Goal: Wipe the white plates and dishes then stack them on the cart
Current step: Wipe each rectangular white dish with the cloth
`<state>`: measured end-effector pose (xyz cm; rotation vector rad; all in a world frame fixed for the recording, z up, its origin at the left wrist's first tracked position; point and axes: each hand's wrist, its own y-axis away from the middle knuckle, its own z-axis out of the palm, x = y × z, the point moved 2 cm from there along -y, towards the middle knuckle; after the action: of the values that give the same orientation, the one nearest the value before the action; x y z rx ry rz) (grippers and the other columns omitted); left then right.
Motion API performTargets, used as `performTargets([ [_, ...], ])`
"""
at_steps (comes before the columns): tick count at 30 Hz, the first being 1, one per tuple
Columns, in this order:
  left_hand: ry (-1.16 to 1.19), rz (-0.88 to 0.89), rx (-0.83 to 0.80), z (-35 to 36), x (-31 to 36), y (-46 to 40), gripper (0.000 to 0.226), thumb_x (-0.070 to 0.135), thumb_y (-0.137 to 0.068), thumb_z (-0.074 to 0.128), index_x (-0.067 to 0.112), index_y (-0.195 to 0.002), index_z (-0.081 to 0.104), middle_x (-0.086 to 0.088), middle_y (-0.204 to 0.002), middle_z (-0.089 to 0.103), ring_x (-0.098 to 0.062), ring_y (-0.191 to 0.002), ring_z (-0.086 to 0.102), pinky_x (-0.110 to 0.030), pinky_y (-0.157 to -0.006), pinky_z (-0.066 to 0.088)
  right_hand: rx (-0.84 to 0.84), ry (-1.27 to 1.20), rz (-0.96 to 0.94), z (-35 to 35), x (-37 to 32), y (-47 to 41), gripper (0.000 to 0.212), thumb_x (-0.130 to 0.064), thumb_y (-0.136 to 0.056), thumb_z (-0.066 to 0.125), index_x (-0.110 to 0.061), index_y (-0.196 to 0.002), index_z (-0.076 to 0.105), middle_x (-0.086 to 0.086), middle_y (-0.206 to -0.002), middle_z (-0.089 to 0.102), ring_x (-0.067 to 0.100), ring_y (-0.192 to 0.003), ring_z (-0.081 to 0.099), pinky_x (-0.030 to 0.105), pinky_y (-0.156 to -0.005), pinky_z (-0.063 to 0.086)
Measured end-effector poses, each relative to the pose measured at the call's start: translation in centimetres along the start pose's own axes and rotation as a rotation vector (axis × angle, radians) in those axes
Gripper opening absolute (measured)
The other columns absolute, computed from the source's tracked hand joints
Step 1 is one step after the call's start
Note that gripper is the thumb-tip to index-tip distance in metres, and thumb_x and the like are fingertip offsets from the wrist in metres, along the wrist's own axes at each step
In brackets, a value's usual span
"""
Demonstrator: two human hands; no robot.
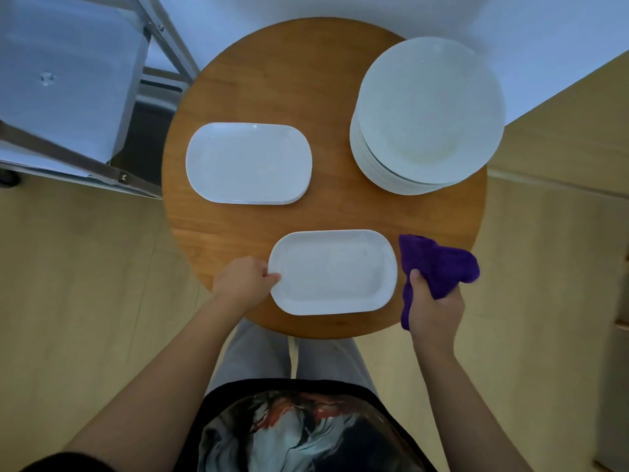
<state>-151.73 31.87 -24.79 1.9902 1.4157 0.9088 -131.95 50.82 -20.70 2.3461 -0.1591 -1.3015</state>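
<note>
**A dish-handling corner, like in a restaurant or canteen**

The place looks like a service area for tableware. A tall stack of round plates (429, 114) stands on a small round wooden worktop (272, 80), with a lower stack of oval dishes (248, 163) near it. A metal cart (68, 97) with flat shelves stands just beside the worktop. The floor (85, 284) is pale wood, and a white wall (238, 15) is behind.

The oblong dishes (333, 271) (248, 163) and the stacked round plates (429, 110) are plain white on a warm brown wooden bench (292, 80). The cloth (437, 264) is deep purple, the floor (85, 284) pale tan. The cart (64, 97) looks grey-silver with bluish-white shelves, perhaps tinted by light.
</note>
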Motion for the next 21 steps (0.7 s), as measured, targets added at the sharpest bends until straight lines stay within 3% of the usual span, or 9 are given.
performTargets([
  [3,0.235,-0.034,0.004,0.3,-0.4,0.5,0.041,0.03,-0.087,0.064,0.017,-0.053,0.045,0.001,-0.052,0.045,-0.015,-0.052,0.042,-0.028,-0.054,0.034,-0.032,-0.002,0.028,0.0,0.6,-0.2,0.026,-0.019,-0.086,0.067,-0.015,-0.111,0.06,0.002,-0.098,0.068,0.022,-0.094,0.064,0.046,-0.088,0.052],
  [6,0.395,-0.027,0.026,0.6,-0.6,1.5,0.039,0.023,-0.087,0.062,0.016,-0.055,0.042,0.003,-0.052,0.041,-0.013,-0.052,0.038,-0.025,-0.053,0.031,-0.051,-0.006,0.035,0.3,0.9,-0.1,0.019,-0.018,-0.086,0.067,-0.025,-0.101,0.059,-0.008,-0.09,0.066,0.016,-0.089,0.064,0.039,-0.084,0.052],
  [9,0.411,-0.017,0.047,0.7,-0.8,2.3,0.035,0.02,-0.089,0.059,0.015,-0.058,0.044,0.002,-0.056,0.043,-0.012,-0.054,0.038,-0.025,-0.051,0.03,-0.068,0.008,0.039,0.7,1.0,0.1,0.021,-0.018,-0.086,0.067,-0.034,-0.086,0.053,-0.013,-0.084,0.062,0.01,-0.082,0.061,0.034,-0.079,0.051],
  [15,0.51,-0.002,0.11,1.1,-0.6,3.0,0.03,0.015,-0.088,0.058,0.013,-0.06,0.046,-0.001,-0.057,0.044,-0.014,-0.056,0.039,-0.026,-0.054,0.03,-0.08,0.04,0.07,1.0,1.1,-0.2,0.019,-0.02,-0.086,0.067,-0.027,-0.099,0.055,-0.01,-0.085,0.062,0.013,-0.083,0.061,0.038,-0.081,0.053],
  [21,0.518,0.035,0.125,0.8,-0.6,3.4,0.025,0.018,-0.09,0.056,0.012,-0.067,0.05,-0.001,-0.06,0.046,-0.014,-0.057,0.039,-0.027,-0.054,0.032,-0.094,0.097,0.06,1.5,0.8,-0.1,0.014,-0.02,-0.086,0.066,-0.029,-0.091,0.056,-0.009,-0.084,0.062,0.014,-0.083,0.061,0.042,-0.084,0.053],
])
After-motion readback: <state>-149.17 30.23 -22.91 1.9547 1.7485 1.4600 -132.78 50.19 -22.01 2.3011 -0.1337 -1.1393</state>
